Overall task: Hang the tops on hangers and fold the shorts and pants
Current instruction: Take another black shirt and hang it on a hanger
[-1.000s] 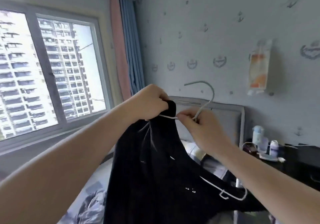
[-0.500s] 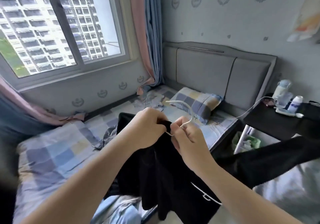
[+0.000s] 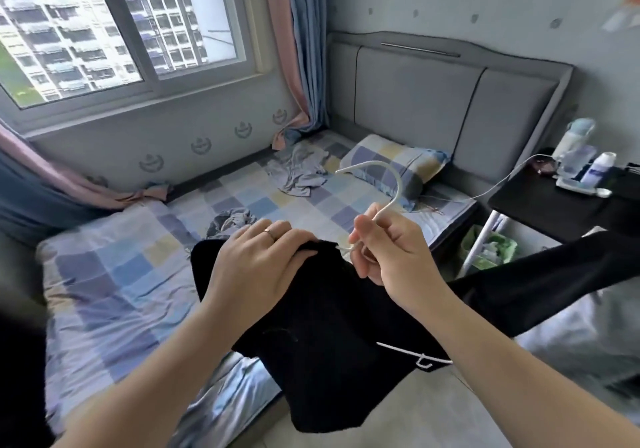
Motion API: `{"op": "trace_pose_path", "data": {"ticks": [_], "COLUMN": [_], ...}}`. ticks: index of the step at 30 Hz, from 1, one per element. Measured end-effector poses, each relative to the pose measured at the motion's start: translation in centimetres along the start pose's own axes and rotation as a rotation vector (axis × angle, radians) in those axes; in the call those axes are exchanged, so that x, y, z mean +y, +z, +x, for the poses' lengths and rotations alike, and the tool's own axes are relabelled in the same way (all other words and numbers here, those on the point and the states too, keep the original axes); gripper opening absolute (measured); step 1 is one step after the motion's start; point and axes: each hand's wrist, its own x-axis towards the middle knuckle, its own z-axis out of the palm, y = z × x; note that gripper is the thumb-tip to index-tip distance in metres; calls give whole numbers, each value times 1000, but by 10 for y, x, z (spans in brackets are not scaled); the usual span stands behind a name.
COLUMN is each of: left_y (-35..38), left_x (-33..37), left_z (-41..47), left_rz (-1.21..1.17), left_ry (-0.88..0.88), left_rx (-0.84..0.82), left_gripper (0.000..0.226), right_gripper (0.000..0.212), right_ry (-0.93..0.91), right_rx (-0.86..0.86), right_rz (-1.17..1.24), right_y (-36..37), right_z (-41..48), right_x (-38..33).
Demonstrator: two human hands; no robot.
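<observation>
Two grips above the checked bed (image 3: 114,274): fingers of the left hand (image 3: 263,267) bunching the neckline of the soft black top (image 3: 329,326), right hand (image 3: 391,257) just beside it pinching the neck of the thin white hanger (image 3: 400,186), hook arching up and away.

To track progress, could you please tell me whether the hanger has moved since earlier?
Yes: the hanger dropped from the headboard top to before the pillow.

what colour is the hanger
The hanger is white, clearest at its hook above the right hand in the head view.
</observation>
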Motion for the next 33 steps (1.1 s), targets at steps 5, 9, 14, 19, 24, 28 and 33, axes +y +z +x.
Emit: {"op": "trace_pose_path", "data": {"ticks": [5, 9, 14, 19, 24, 28, 33], "left_y": [0, 5, 14, 16, 11, -4, -36], "left_x": [25, 21, 9, 7, -6, -24, -42], "left_z": [-1, -6, -32, -52, -75, -107, -164], "left_rz": [-117, -202, -252, -291, -288, -243, -168], "left_ry": [-35, -196, -468, -657, -734, -850, -1056], "left_rx": [-173, -276, -158, -58, -55, -43, -46], "left_gripper": [37, 40, 19, 17, 20, 26, 30], "right_gripper": [43, 36, 19, 46, 39, 15, 23], "right_ry": [-30, -52, -187, 204, 280, 274, 262], "right_rx": [-53, -36, 222, -254, -372, -493, -737], "right_rz": [-295, -434, -517, -536, -666, -698, -718], "right_y": [4, -7, -26, 3, 44, 72, 116], "right_z": [-1, -3, -39, -56, -32, -25, -30], "right_x": [3, 8, 39, 80, 95, 105, 122]}}
